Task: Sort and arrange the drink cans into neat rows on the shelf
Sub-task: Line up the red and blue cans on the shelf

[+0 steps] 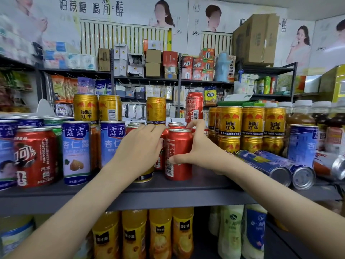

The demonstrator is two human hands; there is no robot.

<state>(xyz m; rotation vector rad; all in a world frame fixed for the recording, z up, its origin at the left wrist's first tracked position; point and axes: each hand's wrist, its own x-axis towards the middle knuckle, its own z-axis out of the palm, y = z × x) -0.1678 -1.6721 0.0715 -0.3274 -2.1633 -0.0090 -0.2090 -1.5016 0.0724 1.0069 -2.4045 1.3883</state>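
**A:** Where is the red can [178, 154]?

**B:** It stands upright mid-shelf [168, 189], near the front edge. The right hand [201, 152] grips its side, thumb in front, fingers behind. The left hand [140, 148] curves over neighbouring cans; I cannot tell whether it clasps one.

**A:** How will it handle?

**B:** Probably stiff and smooth, fairly heavy if full, so hold it mid-body. Toppled blue cans [270, 165] lie just to the right, and stacked gold cans [230, 122] stand beyond them.

Bright, even light; dimmer below the shelf [168, 191]. Wide-angle bend at frame edges. Posters [93, 10] & far-left cans [7, 146] blurry, centre sharp. Slight sheen on can sides.
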